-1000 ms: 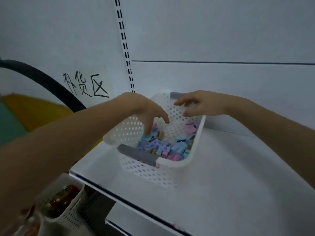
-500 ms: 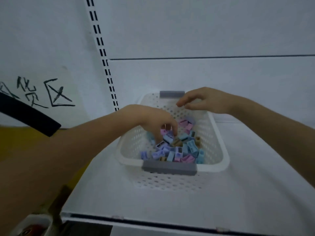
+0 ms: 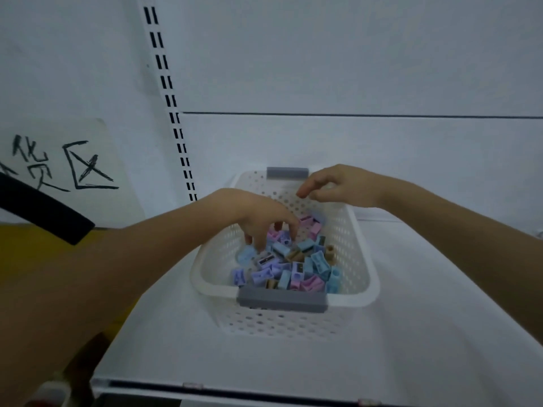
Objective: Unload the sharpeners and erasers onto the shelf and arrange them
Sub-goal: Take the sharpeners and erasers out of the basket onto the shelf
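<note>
A handwritten sign (image 3: pixel 58 163) hangs at 9 o'clock. The left hand (image 3: pixel 261 218) dips into a white perforated basket (image 3: pixel 363 259) on the white shelf (image 3: pixel 426 348), fingertips among the pastel sharpeners (image 3: pixel 293 268) piled inside; whether its grip holds one I cannot tell. At the basket's 1 o'clock corner the right hand (image 3: pixel 338 183) hovers, grip released, fingers loosely curled

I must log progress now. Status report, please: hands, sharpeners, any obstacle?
Left hand down among sharpeners, grip unclear. Right hand loosely curled at basket far rim. None on shelf yet. No obstacle seen.
</note>
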The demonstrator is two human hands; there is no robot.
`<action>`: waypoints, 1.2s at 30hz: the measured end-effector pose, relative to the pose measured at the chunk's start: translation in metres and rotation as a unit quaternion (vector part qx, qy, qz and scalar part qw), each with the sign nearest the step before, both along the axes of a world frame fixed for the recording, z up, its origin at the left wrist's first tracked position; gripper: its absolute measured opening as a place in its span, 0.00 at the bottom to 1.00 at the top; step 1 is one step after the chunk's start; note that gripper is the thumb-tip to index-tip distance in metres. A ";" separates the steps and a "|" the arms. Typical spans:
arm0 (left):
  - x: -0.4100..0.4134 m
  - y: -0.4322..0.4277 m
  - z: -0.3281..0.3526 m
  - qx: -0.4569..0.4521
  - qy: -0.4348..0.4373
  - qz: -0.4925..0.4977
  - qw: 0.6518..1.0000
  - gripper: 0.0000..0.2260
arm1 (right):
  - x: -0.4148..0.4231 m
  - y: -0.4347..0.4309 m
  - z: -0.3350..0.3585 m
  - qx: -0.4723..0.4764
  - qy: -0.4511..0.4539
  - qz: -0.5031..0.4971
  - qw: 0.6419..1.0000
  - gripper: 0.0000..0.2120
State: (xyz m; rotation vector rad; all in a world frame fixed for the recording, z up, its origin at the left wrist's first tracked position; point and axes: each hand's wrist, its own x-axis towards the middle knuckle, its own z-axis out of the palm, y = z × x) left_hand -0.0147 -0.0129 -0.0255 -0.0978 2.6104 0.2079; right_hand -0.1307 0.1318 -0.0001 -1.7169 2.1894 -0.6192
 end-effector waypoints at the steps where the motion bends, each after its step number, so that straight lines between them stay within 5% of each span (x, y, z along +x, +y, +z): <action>1: -0.001 0.000 0.001 0.005 0.005 0.002 1.000 0.24 | -0.001 0.000 -0.001 -0.002 -0.003 0.002 1.000 0.10; 14: 0.004 0.004 0.010 -0.039 0.069 -0.027 0.997 0.18 | -0.002 -0.001 -0.001 -0.022 -0.024 0.021 0.999 0.08; 17: 0.010 0.003 0.024 -0.074 0.103 -0.037 0.991 0.17 | -0.001 0.000 0.004 -0.026 0.027 0.022 0.999 0.08; 20: 0.015 -0.004 0.043 -0.123 0.138 -0.027 0.982 0.19 | 0.007 0.000 0.017 0.022 0.168 0.054 0.984 0.12; 29: 0.020 -0.018 0.027 -0.054 0.273 0.024 0.960 0.18 | 0.054 -0.019 0.011 0.310 0.174 0.127 0.926 0.35; 36: 0.019 -0.022 0.020 -0.031 0.305 0.038 0.951 0.19 | 0.056 -0.035 -0.010 0.303 0.138 0.149 0.931 0.26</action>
